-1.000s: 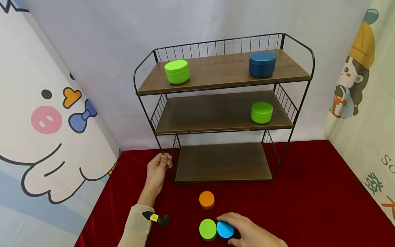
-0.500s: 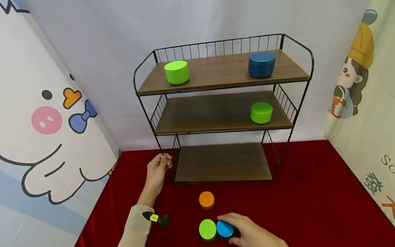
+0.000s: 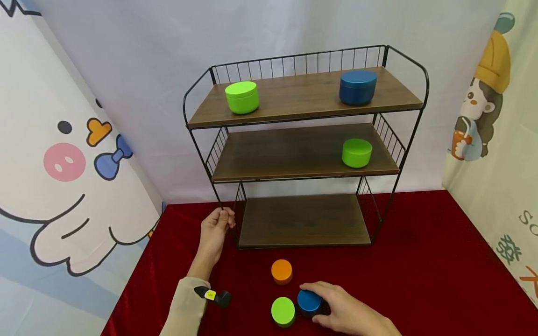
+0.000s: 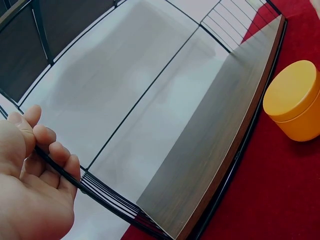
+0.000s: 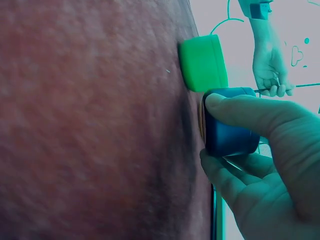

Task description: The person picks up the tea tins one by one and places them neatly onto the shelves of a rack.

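My right hand holds a round blue lidded tin between thumb and fingers, close over the red cloth. In the right wrist view the thumb lies along one side of the blue tin and fingers are on the other. Just left of it, a light green tin stands on the cloth, with a small gap between them. An orange tin stands farther back. My left hand grips the front left post of the black wire shelf rack; its fingers curl round the thin metal rod in the left wrist view.
On the rack's top board, a green tin sits left and a larger dark blue tin right. Another green tin stands on the middle board's right side. Printed curtains flank the red cloth.
My right hand has shifted slightly away and to the right with the blue tin, which has parted from the green tin beside it. The left hand stays on the post.
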The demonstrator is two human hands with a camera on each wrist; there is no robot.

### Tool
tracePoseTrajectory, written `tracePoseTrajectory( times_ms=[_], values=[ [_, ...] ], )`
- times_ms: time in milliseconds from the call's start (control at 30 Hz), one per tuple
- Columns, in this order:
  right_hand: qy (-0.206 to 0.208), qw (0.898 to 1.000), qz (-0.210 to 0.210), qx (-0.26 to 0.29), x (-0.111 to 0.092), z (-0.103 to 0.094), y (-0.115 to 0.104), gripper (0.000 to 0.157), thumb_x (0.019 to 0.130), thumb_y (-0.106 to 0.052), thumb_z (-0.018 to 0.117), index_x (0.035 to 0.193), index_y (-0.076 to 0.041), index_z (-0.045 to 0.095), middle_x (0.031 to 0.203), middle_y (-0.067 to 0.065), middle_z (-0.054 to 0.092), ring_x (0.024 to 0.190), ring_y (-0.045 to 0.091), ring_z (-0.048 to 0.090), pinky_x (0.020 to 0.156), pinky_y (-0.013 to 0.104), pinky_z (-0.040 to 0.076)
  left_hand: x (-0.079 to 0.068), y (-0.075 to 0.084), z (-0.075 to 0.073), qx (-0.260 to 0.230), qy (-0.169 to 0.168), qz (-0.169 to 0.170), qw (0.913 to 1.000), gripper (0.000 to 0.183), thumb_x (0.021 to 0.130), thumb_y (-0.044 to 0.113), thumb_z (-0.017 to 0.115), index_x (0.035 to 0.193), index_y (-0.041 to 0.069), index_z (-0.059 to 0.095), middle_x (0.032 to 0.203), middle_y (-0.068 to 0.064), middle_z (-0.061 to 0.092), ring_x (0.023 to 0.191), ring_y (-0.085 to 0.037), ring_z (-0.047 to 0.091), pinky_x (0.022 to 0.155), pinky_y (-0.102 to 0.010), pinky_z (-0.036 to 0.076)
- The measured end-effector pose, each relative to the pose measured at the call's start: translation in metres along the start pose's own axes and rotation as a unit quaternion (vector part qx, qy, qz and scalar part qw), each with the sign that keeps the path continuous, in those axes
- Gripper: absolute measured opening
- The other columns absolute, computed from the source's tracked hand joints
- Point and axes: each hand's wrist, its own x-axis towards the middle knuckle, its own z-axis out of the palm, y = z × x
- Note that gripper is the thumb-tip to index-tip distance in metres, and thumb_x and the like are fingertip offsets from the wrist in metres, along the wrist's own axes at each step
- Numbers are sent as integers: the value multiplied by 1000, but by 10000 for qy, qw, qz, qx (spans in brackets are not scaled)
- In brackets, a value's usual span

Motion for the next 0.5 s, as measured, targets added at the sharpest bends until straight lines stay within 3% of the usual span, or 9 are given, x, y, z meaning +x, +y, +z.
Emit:
tracePoseTrajectory(
  times_ms=[167, 300, 500],
  values=[
    [245, 9992, -168, -271, 3, -9, -7, 61, 92, -18, 80, 146, -10, 53, 143, 13, 59, 124, 30, 62, 99, 42, 57, 0, -1, 0, -8, -18, 15, 10000, 33, 109, 19, 44, 105, -11, 56, 77, -2, 54, 78, -15, 53, 81, -27, 49],
    [284, 9989, -191, -309, 7, -17, -10, 61, 92, -18, 79, 146, -9, 52, 143, 13, 58, 122, 29, 62, 99, 43, 57, 1, -1, -1, 24, -36, 11, 10000, 34, 109, 20, 44, 106, -13, 55, 78, -2, 54, 78, -15, 53, 82, -26, 50],
    [485, 9966, -396, -538, 12, -24, -15, 62, 91, -15, 80, 146, -6, 52, 140, 13, 60, 120, 27, 64, 97, 40, 58, 1, 0, 0, 16, -22, 5, 10000, 30, 109, 19, 45, 103, -7, 58, 77, -2, 54, 77, -16, 53, 80, -26, 49]
  ],
)
